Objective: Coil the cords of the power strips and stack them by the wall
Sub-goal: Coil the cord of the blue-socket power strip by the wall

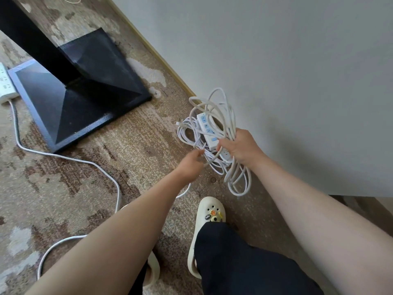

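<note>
The right hand (240, 149) was clenched round a bundle of looped white cord (221, 116), its grip closed on several strands together with the end of a white power strip (207, 129) with pale blue sockets. Loops rose above the fist toward the wall (276, 60) and hung below it over the carpet (106, 150). A second strip end showed just beneath the fingers, though how it joined the bundle could not be told. The whole bundle was held just beside the wall's base, near the yellow skirting edge (165, 64).

The left hand (191, 165) pinched a strand at the bundle's lower left side, fingers curled round it. From there a loose cord (118, 188) trailed across the carpet in a wide curve to another white power strip (5, 81) at the left edge, lying against the black stand base (89, 92).

Below the arms stood a cream clog (209, 218) with charms, under a dark trouser leg (244, 262). No container appeared anywhere in view.
</note>
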